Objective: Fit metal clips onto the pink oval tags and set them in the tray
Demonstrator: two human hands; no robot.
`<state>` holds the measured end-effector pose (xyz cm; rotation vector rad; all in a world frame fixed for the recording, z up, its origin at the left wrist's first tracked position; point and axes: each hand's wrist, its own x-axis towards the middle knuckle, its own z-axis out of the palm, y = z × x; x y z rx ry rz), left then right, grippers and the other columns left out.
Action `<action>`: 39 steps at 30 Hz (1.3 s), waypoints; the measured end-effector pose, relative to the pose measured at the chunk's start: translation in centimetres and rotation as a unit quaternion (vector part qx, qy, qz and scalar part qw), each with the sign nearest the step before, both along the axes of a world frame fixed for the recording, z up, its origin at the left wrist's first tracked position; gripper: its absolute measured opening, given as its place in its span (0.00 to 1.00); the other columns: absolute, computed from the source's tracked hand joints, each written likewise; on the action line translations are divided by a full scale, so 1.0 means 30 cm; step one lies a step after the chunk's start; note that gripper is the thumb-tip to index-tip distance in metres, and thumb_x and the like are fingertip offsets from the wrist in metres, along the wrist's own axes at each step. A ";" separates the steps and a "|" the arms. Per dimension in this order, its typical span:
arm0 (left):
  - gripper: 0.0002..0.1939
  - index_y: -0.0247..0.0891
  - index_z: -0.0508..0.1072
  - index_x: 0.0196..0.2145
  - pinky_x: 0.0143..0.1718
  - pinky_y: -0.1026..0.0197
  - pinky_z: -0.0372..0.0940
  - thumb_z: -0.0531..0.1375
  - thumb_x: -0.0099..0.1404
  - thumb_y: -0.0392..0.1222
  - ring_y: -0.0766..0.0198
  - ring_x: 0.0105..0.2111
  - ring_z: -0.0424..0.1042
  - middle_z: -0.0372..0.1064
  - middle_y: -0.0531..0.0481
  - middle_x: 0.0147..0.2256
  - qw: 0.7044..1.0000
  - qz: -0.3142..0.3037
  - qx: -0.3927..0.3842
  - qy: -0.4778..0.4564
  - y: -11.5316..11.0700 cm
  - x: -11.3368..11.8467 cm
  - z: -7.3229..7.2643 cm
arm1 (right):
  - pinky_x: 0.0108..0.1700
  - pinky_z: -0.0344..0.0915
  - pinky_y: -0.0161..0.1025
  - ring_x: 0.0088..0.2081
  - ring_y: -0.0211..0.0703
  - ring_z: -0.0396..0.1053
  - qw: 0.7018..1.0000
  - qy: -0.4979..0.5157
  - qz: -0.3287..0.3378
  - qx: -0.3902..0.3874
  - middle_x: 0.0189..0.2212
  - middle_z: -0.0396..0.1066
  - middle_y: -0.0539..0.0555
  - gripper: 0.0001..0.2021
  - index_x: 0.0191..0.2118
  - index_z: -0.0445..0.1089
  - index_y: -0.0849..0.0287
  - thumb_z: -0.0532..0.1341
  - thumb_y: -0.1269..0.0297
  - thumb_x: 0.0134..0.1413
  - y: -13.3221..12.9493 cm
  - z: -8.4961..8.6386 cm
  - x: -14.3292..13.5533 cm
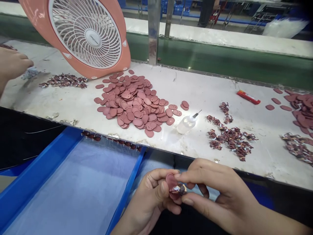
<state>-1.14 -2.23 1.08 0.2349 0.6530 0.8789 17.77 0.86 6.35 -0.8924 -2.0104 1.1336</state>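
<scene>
In front of the bench edge, my left hand [153, 199] pinches a reddish-brown oval disc [171, 182] between thumb and fingers. My right hand [220, 191] meets it from the right, its index fingertip at the disc's upper edge and its thumb by a small dark brown piece [182, 189] with white and yellowish bits. That piece lies against the disc; whether it is fixed to it I cannot tell. Above my hands on the bench, a clear squeeze bottle [187, 124] with a needle tip stands beside a heap of similar oval discs [137, 104], several with small holes.
Small dark brown pieces [231, 138] lie in a cluster to the right, near a red packet [248, 97]. More discs [304, 111] are at far right. A pink fan [127, 49] stands behind the heap. A blue tray [70, 192] sits lower left. Another person's hand [13, 63] is at left.
</scene>
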 end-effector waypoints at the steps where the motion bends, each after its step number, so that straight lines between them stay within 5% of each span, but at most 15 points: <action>1: 0.18 0.40 0.83 0.40 0.25 0.71 0.71 0.72 0.54 0.51 0.69 0.26 0.75 0.80 0.46 0.32 1.000 0.000 0.004 0.002 -0.001 -0.004 -0.002 | 0.33 0.65 0.28 0.32 0.32 0.68 1.000 0.002 -0.005 0.000 0.33 0.73 0.48 0.14 0.52 0.72 0.52 0.63 0.72 0.63 -0.001 -0.006 -0.007; 8: 0.28 0.42 0.79 0.50 0.23 0.68 0.72 0.68 0.56 0.60 0.65 0.28 0.76 0.78 0.45 0.33 0.999 -0.004 0.030 0.019 0.024 -0.021 0.002 | 0.28 0.66 0.29 0.27 0.32 0.68 0.997 0.005 -0.049 0.059 0.28 0.71 0.48 0.09 0.47 0.73 0.56 0.63 0.71 0.62 0.013 -0.027 -0.058; 10: 0.31 0.42 0.78 0.51 0.23 0.67 0.72 0.68 0.54 0.62 0.64 0.29 0.75 0.77 0.45 0.36 0.995 0.059 0.032 0.077 0.027 -0.027 0.000 | 0.27 0.66 0.28 0.26 0.32 0.68 0.990 -0.007 -0.084 0.112 0.28 0.71 0.48 0.09 0.47 0.73 0.58 0.63 0.73 0.61 0.017 -0.036 -0.079; 14: 0.17 0.41 0.79 0.33 0.19 0.71 0.65 0.75 0.49 0.51 0.71 0.22 0.66 0.71 0.55 0.27 0.940 0.238 0.062 0.238 0.016 -0.044 -0.004 | 0.29 0.68 0.32 0.29 0.36 0.69 0.952 -0.056 -0.143 0.263 0.30 0.72 0.53 0.12 0.48 0.71 0.64 0.63 0.78 0.59 0.012 -0.086 -0.131; 20: 0.14 0.39 0.75 0.26 0.18 0.71 0.61 0.74 0.51 0.47 0.73 0.19 0.60 0.71 0.54 0.27 0.918 0.248 0.081 0.300 0.012 -0.074 -0.015 | 0.27 0.66 0.38 0.28 0.41 0.68 0.929 -0.062 -0.109 0.348 0.30 0.75 0.57 0.14 0.51 0.70 0.69 0.62 0.78 0.60 0.038 -0.176 -0.235; 27: 0.14 0.37 0.77 0.28 0.19 0.69 0.62 0.73 0.52 0.50 0.69 0.22 0.65 0.70 0.54 0.24 0.886 0.304 0.001 0.350 0.038 -0.178 -0.049 | 0.21 0.62 0.38 0.21 0.39 0.65 0.920 -0.070 -0.058 0.381 0.22 0.73 0.52 0.10 0.46 0.71 0.68 0.64 0.74 0.59 0.002 -0.160 -0.282; 31: 0.17 0.35 0.76 0.27 0.16 0.69 0.58 0.73 0.49 0.50 0.68 0.23 0.66 0.68 0.54 0.22 0.882 0.312 -0.038 0.351 0.068 -0.223 -0.112 | 0.21 0.63 0.38 0.21 0.39 0.65 0.944 -0.036 -0.061 0.321 0.22 0.72 0.52 0.06 0.43 0.71 0.64 0.61 0.73 0.60 -0.035 -0.179 -0.287; 34: 0.18 0.35 0.74 0.26 0.16 0.68 0.58 0.74 0.48 0.51 0.67 0.21 0.66 0.67 0.54 0.22 0.887 0.306 -0.062 0.339 0.087 -0.237 -0.202 | 0.31 0.72 0.40 0.30 0.43 0.71 0.963 0.002 -0.072 0.259 0.30 0.73 0.56 0.10 0.48 0.70 0.64 0.58 0.74 0.61 -0.018 -0.222 -0.311; 39: 0.10 0.36 0.72 0.35 0.24 0.65 0.65 0.65 0.64 0.46 0.66 0.29 0.71 0.70 0.53 0.31 0.849 0.352 -0.101 0.381 0.117 -0.315 -0.385 | 0.35 0.74 0.41 0.36 0.44 0.71 0.976 0.001 -0.069 0.208 0.34 0.71 0.57 0.13 0.49 0.71 0.64 0.58 0.76 0.60 -0.019 -0.297 -0.268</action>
